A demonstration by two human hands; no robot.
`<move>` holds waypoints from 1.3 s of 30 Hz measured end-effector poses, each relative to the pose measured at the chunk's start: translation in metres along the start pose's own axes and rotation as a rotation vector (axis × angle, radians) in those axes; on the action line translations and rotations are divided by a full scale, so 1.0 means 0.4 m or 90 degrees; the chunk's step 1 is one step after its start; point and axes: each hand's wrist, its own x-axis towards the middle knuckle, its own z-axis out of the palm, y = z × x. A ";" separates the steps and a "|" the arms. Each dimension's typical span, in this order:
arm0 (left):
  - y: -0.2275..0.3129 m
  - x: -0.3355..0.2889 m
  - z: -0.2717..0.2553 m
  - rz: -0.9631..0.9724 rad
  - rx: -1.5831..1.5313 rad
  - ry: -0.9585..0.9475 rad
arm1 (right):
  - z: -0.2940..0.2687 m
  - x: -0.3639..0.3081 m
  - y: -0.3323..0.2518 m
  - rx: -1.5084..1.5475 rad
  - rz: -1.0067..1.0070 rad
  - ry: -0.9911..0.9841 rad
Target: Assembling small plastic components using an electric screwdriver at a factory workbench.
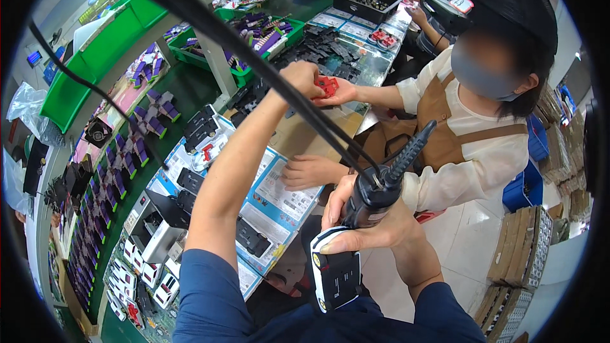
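Note:
My left hand (300,79) reaches far across the bench, its fingers closed at a small red plastic part (327,87). A co-worker's open palm (345,92) lies right under that part. Close to my body, my right hand (387,232) grips a white toy car (337,273), its black underside showing and my thumb on its end. The same hand also holds a black corded tool, which looks like an electric screwdriver (375,197), its ribbed cord end pointing up and right. The tool's tip is hidden.
Black car bases (253,236) lie on printed sheets, with dark flat parts (321,47) beyond. White toy cars (166,289) and rows of purple toy figures (117,168) stand at left. Black cables (254,57) cross the view. The masked co-worker (467,146) is at right; stacked cartons (518,248) stand behind.

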 end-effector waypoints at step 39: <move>-0.037 0.106 0.052 0.009 -0.284 -0.119 | 0.013 0.009 0.026 0.099 0.016 -0.010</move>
